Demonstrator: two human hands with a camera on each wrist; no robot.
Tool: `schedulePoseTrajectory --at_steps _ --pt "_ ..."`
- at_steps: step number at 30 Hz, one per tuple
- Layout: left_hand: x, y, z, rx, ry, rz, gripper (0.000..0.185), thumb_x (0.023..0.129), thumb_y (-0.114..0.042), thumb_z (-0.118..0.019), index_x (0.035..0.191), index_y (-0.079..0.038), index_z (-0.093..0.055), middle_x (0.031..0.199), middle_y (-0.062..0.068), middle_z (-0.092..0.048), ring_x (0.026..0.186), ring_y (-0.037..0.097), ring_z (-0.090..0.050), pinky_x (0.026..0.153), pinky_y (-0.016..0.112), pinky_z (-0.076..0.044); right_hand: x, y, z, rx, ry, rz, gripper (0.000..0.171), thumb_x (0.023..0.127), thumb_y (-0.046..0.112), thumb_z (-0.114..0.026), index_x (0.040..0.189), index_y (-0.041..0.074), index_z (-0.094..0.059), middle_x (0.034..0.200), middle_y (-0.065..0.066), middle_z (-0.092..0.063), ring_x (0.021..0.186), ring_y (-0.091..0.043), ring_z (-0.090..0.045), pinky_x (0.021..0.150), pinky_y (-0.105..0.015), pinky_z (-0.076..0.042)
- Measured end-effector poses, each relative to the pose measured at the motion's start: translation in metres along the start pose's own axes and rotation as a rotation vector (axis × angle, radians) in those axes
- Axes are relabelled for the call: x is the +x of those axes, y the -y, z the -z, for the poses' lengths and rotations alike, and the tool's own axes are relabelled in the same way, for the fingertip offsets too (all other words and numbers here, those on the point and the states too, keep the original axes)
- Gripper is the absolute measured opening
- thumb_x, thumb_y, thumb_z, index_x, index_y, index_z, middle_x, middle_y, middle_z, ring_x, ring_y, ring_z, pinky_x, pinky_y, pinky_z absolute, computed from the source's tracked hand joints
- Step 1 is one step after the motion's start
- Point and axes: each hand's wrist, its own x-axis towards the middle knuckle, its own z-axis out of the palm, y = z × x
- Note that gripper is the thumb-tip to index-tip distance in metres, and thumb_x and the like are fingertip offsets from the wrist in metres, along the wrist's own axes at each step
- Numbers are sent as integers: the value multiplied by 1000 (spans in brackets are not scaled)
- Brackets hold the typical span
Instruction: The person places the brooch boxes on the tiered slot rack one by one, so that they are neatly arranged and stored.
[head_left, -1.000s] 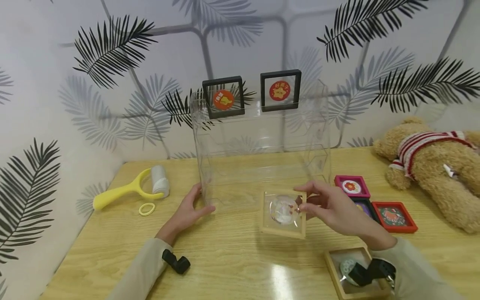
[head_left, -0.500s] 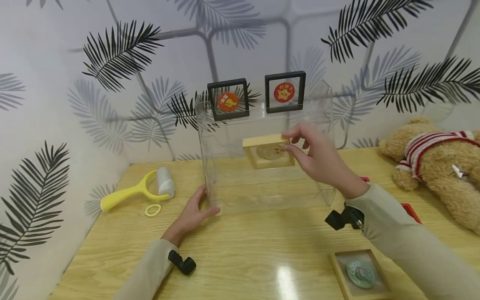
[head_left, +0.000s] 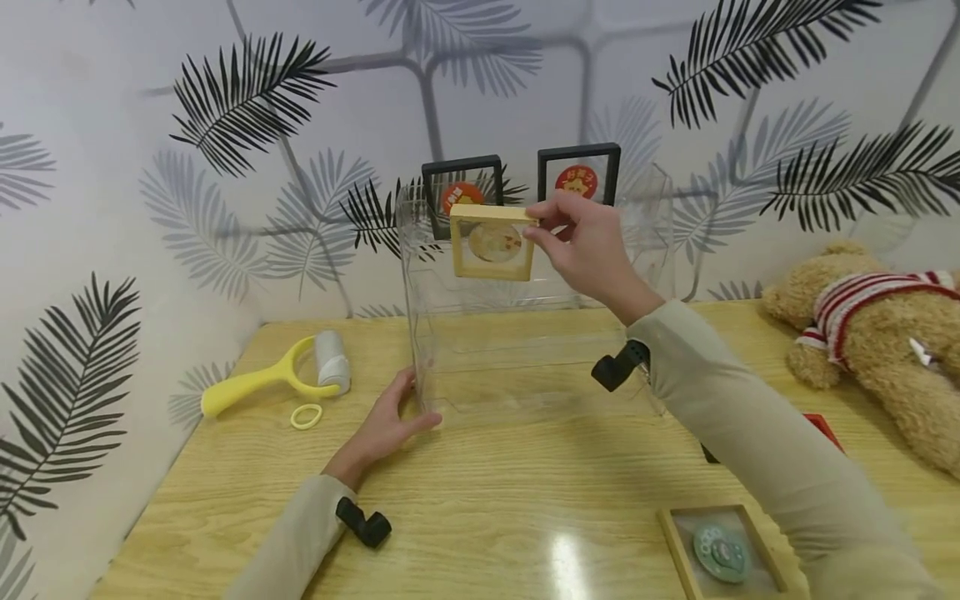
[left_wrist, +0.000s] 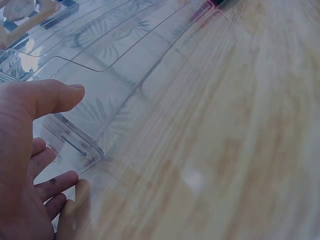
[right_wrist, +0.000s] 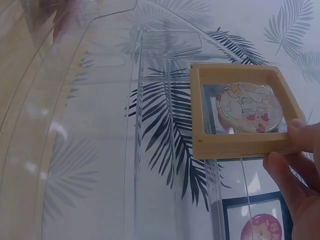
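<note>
Fingers (head_left: 557, 205) of the right hand (head_left: 588, 248) pinch a tan frame (head_left: 491, 272) by its 2 o'clock corner. The left hand (head_left: 384, 429), thumb wide, is beside the rack (head_left: 487, 367) at 8 o'clock.

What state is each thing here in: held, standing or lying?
Yellow frame: held up by the right hand
Rack: standing
Left hand: at the rack's lower corner
Left black frame: standing, partly hidden
Right black frame: standing, partly hidden
Yellow tool: lying down
Ring: lying flat
Lower frame: lying flat
Red frame: mostly hidden, can't tell
Teddy: lying down
</note>
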Motion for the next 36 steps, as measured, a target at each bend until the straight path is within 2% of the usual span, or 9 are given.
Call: schedulePoseTrajectory --at_steps 5,10,15,20,24,27,33,36 --pt "3 15 0 12 -11 -14 74 82 -12 -68 143 -10 -26 143 18 -35 132 37 -34 107 55 -25 7 -2 -16 -24 39 -45 15 81 12 -69 93 3 -66 91 -11 -70 76 -19 -67 65 -28 -55" --pt "3 15 -2 -20 -8 -13 75 81 -14 -69 143 -11 -27 143 19 -36 132 36 -34 107 55 -24 8 -2 -24 -67 65 -63 14 82 12 -69 93 4 -67 92 -11 -70 78 -20 -67 66 -32 -55" --pt "3 14 -2 -21 -4 5 75 82 -14 -69 144 -12 -26 144 18 -35 133 36 -32 107 55 -23 4 -6 -30 -120 149 -30 13 84 11 -67 94 4 -62 97 -10 -70 78 -21 -68 61 -33 -54" --pt "3 15 0 -20 -10 12 76 81 -15 -70 144 -13 -27 144 17 -35 133 35 -33 108 54 -23 1 -6 -31 -156 209 -22 23 85 12 -65 105 5 -58 104 -11 -66 80 -21 -68 64 -34 -54" --pt "4 16 -1 -18 -12 8 75 81 -14 -70 143 -13 -27 143 17 -36 132 36 -33 108 54 -24 -2 -4 -25 -133 209 -40 33 84 8 -64 115 2 -54 108 -15 -62 80 -23 -65 67 -36 -55" --pt "3 14 -1 -9 -11 7 75 82 -12 -69 143 -10 -26 144 19 -35 133 36 -33 107 54 -24 -10 -2 -17 -124 196 -43 34 83 5 -64 116 0 -52 106 -16 -61 79 -23 -64 67 -37 -54" --pt "-1 -2 -2 -20 -6 3 73 82 -7 -67 143 -3 -26 142 24 -34 132 40 -32 107 55 -24 -31 -5 1 -134 215 -58 41 85 5 -61 122 0 -46 97 -15 -59 79 -23 -61 65 -37 -53" --pt "-2 -2 -3 -9 -12 -7 72 82 -7 -67 142 -4 -27 141 23 -36 131 40 -34 106 55 -26 -44 -7 12 -129 219 -63 43 85 5 -60 125 0 -44 95 -15 -59 80 -23 -61 64 -37 -53"
